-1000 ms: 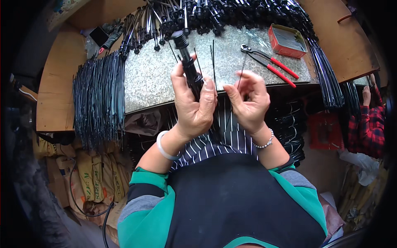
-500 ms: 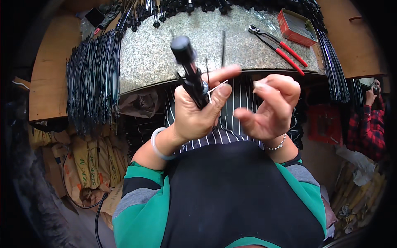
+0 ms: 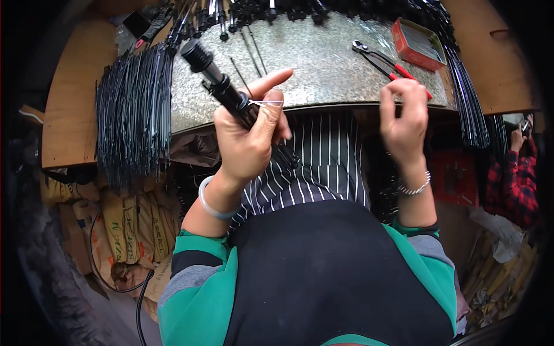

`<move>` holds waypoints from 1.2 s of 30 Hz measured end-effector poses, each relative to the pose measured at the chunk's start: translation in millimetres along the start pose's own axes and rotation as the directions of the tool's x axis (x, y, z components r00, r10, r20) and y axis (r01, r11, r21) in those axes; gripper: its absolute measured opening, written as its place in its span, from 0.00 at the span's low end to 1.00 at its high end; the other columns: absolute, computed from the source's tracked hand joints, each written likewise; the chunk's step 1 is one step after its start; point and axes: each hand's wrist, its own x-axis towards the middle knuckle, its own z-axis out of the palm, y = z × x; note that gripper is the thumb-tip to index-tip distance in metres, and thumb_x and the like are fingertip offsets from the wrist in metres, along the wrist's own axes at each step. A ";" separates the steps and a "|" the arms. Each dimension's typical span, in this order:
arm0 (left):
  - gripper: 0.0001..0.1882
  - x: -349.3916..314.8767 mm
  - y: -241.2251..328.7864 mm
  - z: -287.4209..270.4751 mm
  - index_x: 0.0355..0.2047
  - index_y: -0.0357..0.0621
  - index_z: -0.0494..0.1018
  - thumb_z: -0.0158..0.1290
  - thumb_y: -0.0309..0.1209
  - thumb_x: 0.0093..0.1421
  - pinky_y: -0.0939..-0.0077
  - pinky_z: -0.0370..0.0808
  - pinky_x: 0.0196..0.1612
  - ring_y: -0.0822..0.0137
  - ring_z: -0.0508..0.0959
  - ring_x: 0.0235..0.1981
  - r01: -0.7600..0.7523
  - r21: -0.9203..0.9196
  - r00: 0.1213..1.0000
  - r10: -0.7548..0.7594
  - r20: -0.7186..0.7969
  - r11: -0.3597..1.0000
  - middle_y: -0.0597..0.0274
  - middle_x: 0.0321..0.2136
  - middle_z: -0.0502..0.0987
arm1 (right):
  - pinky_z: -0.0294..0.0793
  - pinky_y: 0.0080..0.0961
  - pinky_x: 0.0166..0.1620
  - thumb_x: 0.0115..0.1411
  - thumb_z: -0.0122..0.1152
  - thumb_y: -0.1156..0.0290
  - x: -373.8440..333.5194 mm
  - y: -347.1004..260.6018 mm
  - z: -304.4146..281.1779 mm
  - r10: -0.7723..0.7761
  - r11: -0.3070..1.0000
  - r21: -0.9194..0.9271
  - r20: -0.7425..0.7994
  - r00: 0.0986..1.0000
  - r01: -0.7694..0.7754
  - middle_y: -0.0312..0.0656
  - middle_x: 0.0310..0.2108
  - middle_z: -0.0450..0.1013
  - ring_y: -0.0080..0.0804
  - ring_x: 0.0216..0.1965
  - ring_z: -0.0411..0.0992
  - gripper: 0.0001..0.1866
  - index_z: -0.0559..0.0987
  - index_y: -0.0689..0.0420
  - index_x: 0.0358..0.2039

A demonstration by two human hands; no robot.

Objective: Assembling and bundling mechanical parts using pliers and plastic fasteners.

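Note:
My left hand (image 3: pixel 248 132) is closed round a black umbrella frame (image 3: pixel 222 83), tilted with its knobbed end up and to the left. Thin dark ribs stick out past the fingers, and others hang below the hand. A fine silvery wire (image 3: pixel 266 102) runs from the shaft across my thumb, which presses near it; the index finger points out to the right. My right hand (image 3: pixel 405 118), fingers curled and blurred, is over the red handles of the pliers (image 3: pixel 375 57) on the bench. Whether it grips them cannot be made out.
A red open tin (image 3: pixel 418 46) stands on the grey speckled benchtop (image 3: pixel 311 63). Bundles of thin black ribs (image 3: pixel 133 109) hang over the left edge, more (image 3: pixel 470 109) on the right. Several umbrella shafts lie along the back. Another person's plaid sleeve (image 3: pixel 511 179) shows far right.
My left hand has moved left with the umbrella frame, which leans further left. My right hand has left the wire's side and gone right to the pliers' handles.

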 end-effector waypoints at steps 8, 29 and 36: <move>0.13 8.5 2.2 1.4 0.45 0.35 0.72 0.46 0.26 0.62 0.90 0.52 0.13 0.87 0.59 0.10 0.071 -0.112 0.997 -0.072 -0.010 0.991 0.79 0.09 0.61 | 0.67 0.32 0.41 0.55 0.58 0.67 -0.3 86.2 -5.5 0.121 0.928 -0.372 0.258 0.959 -0.017 0.42 0.35 0.68 0.40 0.40 0.66 0.09 0.73 0.59 0.32; 0.17 17.2 -24.5 -12.8 0.49 0.28 0.66 0.44 0.26 0.62 0.91 0.55 0.12 0.86 0.59 0.09 0.056 0.096 0.997 -0.060 0.040 0.994 0.76 0.11 0.62 | 0.71 0.27 0.31 0.41 0.67 0.72 22.0 -54.3 -44.6 -0.299 0.941 -0.045 0.358 0.885 0.336 0.46 0.34 0.66 0.36 0.30 0.70 0.18 0.77 0.58 0.36; 0.17 13.2 -15.3 -8.9 0.48 0.26 0.67 0.44 0.27 0.62 0.91 0.54 0.13 0.87 0.59 0.10 0.061 -0.004 0.992 -0.060 0.111 0.998 0.73 0.17 0.64 | 0.68 0.23 0.18 0.48 0.61 0.80 12.4 -41.1 -47.6 -0.091 0.616 0.394 0.896 0.435 -0.682 0.41 0.12 0.64 0.33 0.15 0.70 0.11 0.68 0.64 0.30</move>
